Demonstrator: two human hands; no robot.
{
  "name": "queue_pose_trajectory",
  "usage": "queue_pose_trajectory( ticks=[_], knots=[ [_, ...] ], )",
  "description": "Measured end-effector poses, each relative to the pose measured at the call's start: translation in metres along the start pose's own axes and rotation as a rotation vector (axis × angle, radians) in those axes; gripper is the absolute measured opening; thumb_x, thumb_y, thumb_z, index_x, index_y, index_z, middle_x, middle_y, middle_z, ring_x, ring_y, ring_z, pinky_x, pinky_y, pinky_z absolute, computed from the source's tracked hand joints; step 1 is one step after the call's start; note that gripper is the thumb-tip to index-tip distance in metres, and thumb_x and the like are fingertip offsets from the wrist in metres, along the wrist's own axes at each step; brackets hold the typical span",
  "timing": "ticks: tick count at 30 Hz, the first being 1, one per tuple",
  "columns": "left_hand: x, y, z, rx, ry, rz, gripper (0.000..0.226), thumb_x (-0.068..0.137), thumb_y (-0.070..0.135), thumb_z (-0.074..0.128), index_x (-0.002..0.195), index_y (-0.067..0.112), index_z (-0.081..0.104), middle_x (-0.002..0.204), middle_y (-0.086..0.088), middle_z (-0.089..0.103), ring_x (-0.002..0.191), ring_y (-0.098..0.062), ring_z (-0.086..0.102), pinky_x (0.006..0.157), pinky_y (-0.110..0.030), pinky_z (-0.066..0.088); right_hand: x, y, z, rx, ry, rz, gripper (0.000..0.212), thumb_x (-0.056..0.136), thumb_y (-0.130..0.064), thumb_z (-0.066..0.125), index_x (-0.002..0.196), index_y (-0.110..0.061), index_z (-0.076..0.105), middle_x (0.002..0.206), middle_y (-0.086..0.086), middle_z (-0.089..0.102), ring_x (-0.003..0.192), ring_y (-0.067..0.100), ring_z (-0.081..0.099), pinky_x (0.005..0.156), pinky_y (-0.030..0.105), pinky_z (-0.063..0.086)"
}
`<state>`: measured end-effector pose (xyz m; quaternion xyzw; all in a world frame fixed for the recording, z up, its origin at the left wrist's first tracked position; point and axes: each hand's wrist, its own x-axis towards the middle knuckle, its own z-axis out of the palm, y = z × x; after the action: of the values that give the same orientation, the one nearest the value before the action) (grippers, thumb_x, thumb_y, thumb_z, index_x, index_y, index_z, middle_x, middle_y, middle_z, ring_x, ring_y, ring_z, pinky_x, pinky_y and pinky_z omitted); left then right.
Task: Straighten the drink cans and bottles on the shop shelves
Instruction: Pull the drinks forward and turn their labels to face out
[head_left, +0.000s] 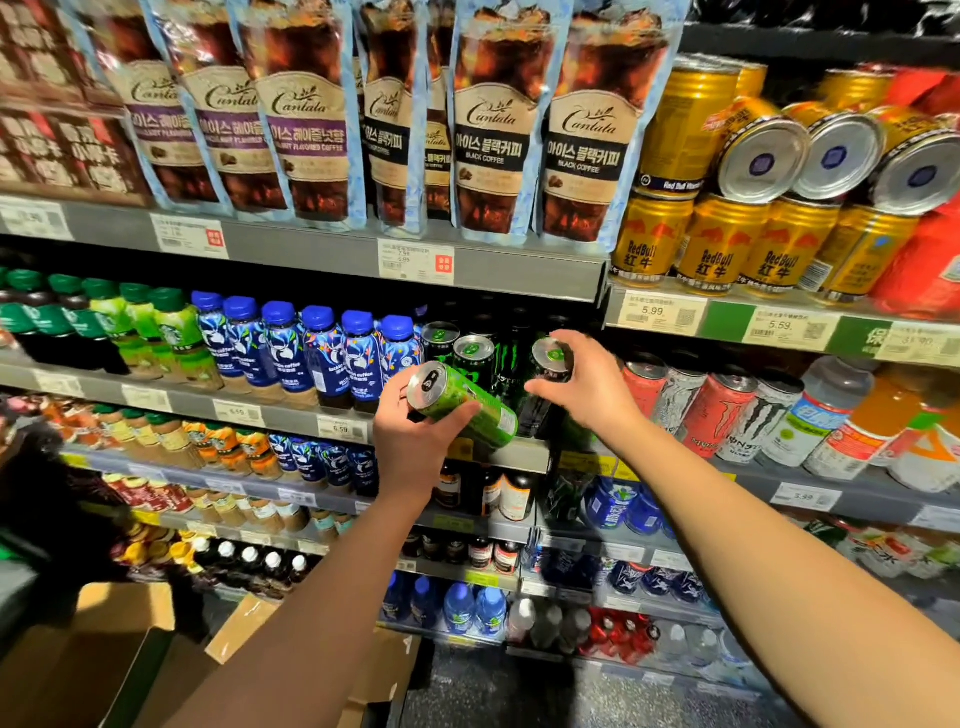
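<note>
Green can lies tipped in the left hand, fingers wrapped around it, just in front of the shelf. The right hand grips a black can standing there. Stand the green one up beside it, label facing out.

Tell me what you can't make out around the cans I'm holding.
Head view:
- Green can: label blurred, partly covered by left hand.
- Black can: front hidden by right hand.
- Price tag: small print illegible.
- Shelf edge below: darkened by shadow.
</note>
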<state>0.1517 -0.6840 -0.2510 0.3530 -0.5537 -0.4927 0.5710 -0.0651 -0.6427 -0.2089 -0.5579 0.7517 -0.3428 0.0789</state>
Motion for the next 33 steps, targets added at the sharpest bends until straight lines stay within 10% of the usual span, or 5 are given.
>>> queue_pose_trajectory(
  ticks=[14, 33],
  knots=[
    [-0.004, -0.002, -0.019, 0.168, -0.004, -0.041, 0.053, 0.062, 0.029, 0.091, 0.107, 0.032, 0.062, 0.098, 0.003, 0.073, 0.091, -0.015, 0.071, 0.081, -0.044, 0.060, 0.030, -0.017, 0.027, -0.044, -0.086, 0.063, 0.079, 0.074, -0.035, 0.084, 0.139, -0.009, 0.048, 0.135, 0.014, 0.055, 0.123, 0.030, 0.052, 0.100, 0.036, 0.041],
    [0.002, -0.006, 0.004, 0.254, -0.049, -0.032, 0.065, 0.057, 0.045, 0.088, 0.114, 0.027, 0.063, 0.103, 0.009, 0.070, 0.096, -0.008, 0.067, 0.085, -0.041, 0.058, 0.039, -0.016, 0.032, -0.062, -0.174, 0.107, 0.088, 0.073, -0.042, 0.084, 0.144, -0.008, 0.044, 0.134, 0.016, 0.057, 0.120, 0.032, 0.056, 0.098, 0.040, 0.047]
  ],
)
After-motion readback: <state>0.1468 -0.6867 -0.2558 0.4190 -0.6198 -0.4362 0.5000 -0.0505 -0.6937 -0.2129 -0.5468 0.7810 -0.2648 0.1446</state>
